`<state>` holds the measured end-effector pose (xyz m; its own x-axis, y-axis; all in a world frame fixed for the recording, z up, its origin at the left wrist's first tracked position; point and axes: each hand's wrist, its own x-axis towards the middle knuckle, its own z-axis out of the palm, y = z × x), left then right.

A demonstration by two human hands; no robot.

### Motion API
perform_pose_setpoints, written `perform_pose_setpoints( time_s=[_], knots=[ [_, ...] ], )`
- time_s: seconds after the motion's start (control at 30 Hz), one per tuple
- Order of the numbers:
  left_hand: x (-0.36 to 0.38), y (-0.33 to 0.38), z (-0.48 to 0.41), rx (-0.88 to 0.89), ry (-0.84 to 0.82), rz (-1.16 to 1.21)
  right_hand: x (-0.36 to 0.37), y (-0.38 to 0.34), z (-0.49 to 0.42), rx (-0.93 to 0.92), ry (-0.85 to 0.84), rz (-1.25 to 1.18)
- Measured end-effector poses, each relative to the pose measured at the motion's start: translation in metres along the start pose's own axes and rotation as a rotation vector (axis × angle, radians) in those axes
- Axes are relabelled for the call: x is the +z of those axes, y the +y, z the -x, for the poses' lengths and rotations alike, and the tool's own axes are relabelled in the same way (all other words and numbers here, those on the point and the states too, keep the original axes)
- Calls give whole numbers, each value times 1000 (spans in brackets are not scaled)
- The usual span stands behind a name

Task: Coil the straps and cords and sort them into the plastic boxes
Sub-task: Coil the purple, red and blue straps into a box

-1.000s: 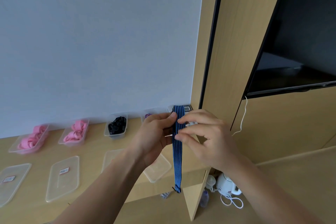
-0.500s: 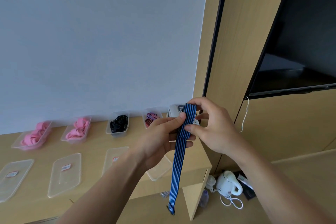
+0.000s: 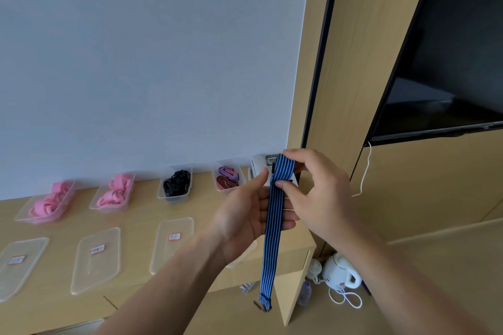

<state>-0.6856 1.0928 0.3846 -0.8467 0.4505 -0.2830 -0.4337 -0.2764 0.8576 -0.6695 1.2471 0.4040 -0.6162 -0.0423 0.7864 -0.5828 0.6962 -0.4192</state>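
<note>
Head view, nearest first.

1. Blue-and-black striped elastic strap (image 3: pixel 272 239). It is held in the air above the right end of the desk, in front of the box row and not in any box. Only the top is folded over. The long tail hangs straight down past the desk edge, and its free end carries a small dark fitting.
2. Left hand (image 3: pixel 250 215). The palm faces the camera and the fingers lie straight behind the strap as a backing. The thumb is raised beside the fold, and the hand grips nothing.
3. Right hand (image 3: pixel 318 193). The forefinger is over the top of the fold and the thumb under it, pinching the doubled strap. The other fingers are loosely curled.
4. Light wooden desk (image 3: pixel 136 220). Its near part carries flat clear plastic lids with red-and-white labels (image 3: pixel 95 258).
5. Clear plastic boxes against the wall. Two hold pink straps (image 3: pixel 107 209), one holds black cords (image 3: pixel 174 199), and one holds purple and maroon straps (image 3: pixel 226 189).
6. White electric kettle (image 3: pixel 340 272) on the floor, with a black wall screen (image 3: pixel 449 62) beyond it.

Risks:
- One pinch holds the fold, so if the thumb slips the elastic would probably spring open.
- The loose tail could swing and snag the desk corner.
- Winding with slack would give a coil that unrolls in its box.
- No box shows blue contents, so the strap could be mis-sorted.
</note>
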Motion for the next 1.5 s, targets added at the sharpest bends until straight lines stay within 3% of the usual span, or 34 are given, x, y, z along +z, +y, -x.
perform_pose_setpoints(
  time_s=[0.17,0.27,0.47,0.57,0.67,0.77,0.9,1.2,1.5],
  knots=[
    [-3,8,-1,16,39,56,5,2,12,-132,64,-54],
    [-8,12,-2,43,42,120,10,3,21,-193,3,-154],
    [-9,14,-5,93,16,75,11,4,23,-192,-6,-125],
    [-8,14,-4,167,23,-7,5,4,13,-3,-86,-113],
    [-6,16,-1,205,11,-81,-2,6,0,274,-354,-173],
    [-4,14,1,200,-1,-130,-5,9,-6,282,-463,-222],
    [-5,12,2,196,-18,-153,-4,12,-8,363,-444,-220],
    [-1,5,0,81,14,-78,-1,11,-11,353,-196,-234],
    [-4,5,-3,-61,38,-179,1,7,-10,100,-69,-116]
  ],
)
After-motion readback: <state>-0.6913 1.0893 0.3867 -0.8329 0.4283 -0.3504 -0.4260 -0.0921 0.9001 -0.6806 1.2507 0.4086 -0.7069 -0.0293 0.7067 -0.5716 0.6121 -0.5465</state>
